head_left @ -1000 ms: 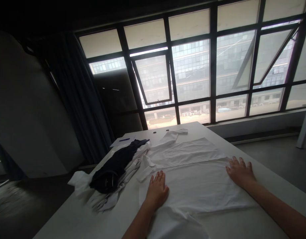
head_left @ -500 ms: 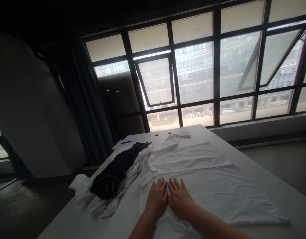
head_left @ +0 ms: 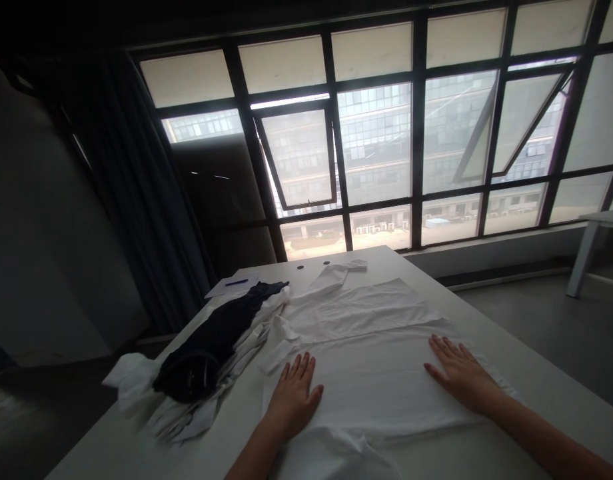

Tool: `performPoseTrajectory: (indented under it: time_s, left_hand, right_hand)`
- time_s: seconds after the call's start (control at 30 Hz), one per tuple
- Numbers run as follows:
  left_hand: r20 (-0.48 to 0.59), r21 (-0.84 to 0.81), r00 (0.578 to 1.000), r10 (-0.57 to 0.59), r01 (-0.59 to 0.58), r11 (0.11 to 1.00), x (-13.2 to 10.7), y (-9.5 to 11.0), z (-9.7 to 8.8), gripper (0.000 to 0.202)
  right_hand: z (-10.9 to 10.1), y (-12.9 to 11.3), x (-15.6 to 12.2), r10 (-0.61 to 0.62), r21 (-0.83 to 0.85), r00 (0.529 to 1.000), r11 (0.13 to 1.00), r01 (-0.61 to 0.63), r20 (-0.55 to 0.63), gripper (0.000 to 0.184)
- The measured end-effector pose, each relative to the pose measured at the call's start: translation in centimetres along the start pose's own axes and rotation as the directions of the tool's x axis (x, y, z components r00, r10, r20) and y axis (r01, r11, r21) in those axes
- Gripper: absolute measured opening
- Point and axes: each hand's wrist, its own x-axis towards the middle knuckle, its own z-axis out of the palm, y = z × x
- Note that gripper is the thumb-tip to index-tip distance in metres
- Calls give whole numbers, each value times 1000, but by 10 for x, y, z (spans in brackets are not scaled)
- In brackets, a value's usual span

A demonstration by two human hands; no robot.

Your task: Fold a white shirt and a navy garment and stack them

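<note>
Left hand (head_left: 294, 397) and right hand (head_left: 459, 373) lie flat on a white T-shirt (head_left: 371, 373) on a white table (head_left: 529, 400).

Left of the T-shirt, a navy garment (head_left: 201, 353) lies on a heap of white clothes (head_left: 184, 417). On the T-shirt, both hands are palm down with fingers spread (neither pinches anything), the left near its left edge, the right near its right edge. Its long axis seems to run away from the person, toward the window (head_left: 374, 153).
</note>
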Motion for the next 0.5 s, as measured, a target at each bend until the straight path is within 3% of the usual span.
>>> performPoseTrajectory:
  time_s: [0.13, 0.23, 0.3, 0.37, 0.5]
  left_hand:
    - [-15, 7, 1000, -1, 1, 1000, -1, -6, 5, 73]
    - [-33, 4, 999, -7, 7, 1000, 1, -5, 8, 72]
    - [-47, 3, 999, -11, 11, 1000, 1, -4, 8, 71]
    - [-61, -2, 998, -19, 19, 1000, 0, -2, 7, 70]
    - [-92, -32, 995, -34, 31, 999, -2, 1, -1, 67]
  right_hand:
    - [-1, 53, 0, 4, -29, 1000, 1000, -4, -9, 83]
    - [-14, 49, 10, -42, -57, 998, 998, 40, -44, 72]
    - [-26, 21, 22, -85, -53, 992, 995, 81, -96, 66]
    - [-35, -21, 35, -193, 19, 975, 980, 196, -114, 64]
    - [-37, -111, 59, -311, 173, 950, 934, 312, -32, 68]
